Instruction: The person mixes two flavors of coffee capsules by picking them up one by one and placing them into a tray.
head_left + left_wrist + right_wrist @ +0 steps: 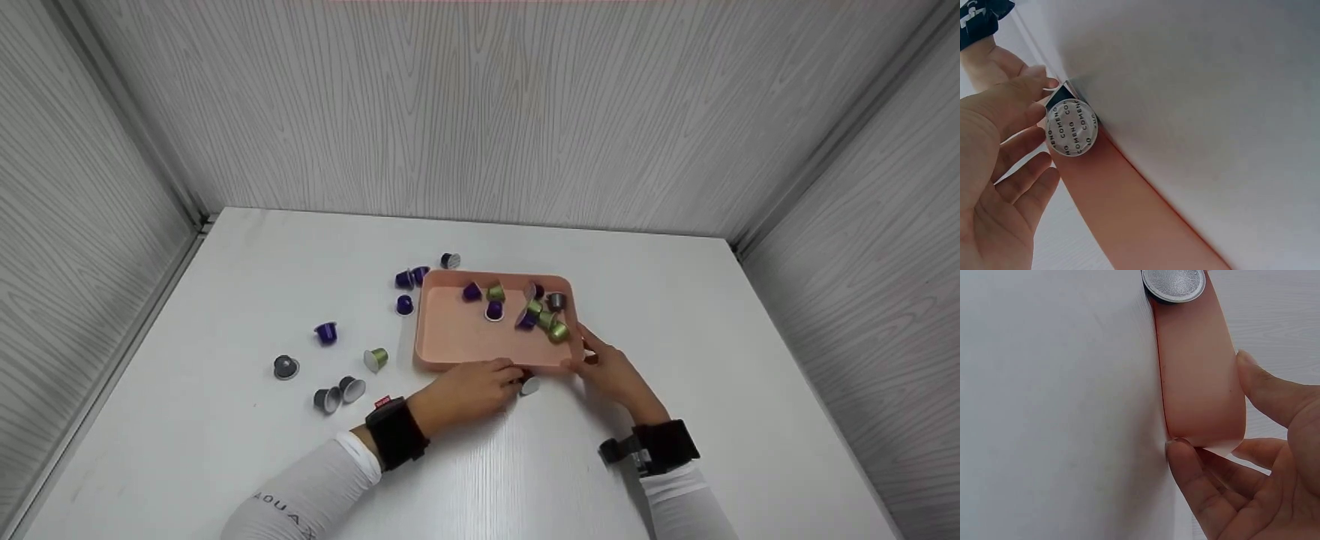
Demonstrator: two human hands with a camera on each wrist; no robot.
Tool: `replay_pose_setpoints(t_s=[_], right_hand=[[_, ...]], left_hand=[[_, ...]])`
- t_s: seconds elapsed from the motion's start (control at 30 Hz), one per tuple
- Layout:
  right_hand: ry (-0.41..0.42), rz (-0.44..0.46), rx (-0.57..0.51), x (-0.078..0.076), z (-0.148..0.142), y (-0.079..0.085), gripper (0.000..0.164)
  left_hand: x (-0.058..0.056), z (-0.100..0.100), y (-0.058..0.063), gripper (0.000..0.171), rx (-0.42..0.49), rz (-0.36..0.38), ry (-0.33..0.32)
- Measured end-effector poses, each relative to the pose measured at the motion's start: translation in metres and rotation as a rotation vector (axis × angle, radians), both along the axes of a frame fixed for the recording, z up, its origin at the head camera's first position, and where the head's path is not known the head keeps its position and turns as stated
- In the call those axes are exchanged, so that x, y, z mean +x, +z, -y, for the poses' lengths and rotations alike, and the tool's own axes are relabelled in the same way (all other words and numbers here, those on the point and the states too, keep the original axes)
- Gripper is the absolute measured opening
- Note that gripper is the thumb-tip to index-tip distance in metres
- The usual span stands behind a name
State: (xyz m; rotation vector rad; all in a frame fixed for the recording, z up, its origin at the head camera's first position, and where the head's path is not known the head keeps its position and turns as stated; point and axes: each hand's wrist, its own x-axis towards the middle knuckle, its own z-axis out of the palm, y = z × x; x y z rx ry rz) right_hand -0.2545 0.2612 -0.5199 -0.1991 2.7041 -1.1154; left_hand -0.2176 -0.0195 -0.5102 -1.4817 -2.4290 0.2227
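A pink rectangular tray (465, 337) sits on the white table, holding several purple, green and grey coffee capsules (547, 319). At its front wall, my left hand (474, 390) pinches a dark coffee capsule (1072, 128) between thumb and forefinger, the other fingers spread. The capsule's printed silver lid faces outward, close against the tray wall (1196, 377); how firmly it is held is hard to see. My right hand (615, 375) grips the tray's front right corner, thumb (1266, 385) on one side and fingers (1202, 489) around the lower corner.
Loose capsules lie left of the tray: several purple ones (405, 304) by its left side, a purple one (326, 333), a green one (376, 359) and grey ones (286, 367) farther out. Wood-grain panels (465, 112) enclose the table at the back and sides.
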Motion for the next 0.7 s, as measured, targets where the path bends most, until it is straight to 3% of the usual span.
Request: replay_pose_setpoints(t_s=[0.3,0.7], right_hand=[[0.025,-0.017,-0.007,0.001,0.0003,0.0018,0.078],[0.04,-0.035,-0.015,0.0005,-0.001,0.0001,0.076]], left_hand=[[0.0018,0.0001,0.003,0.024,-0.022,0.011,0.016],[-0.0031,0.0021,0.0045,0.023,0.016,0.135,0.03]])
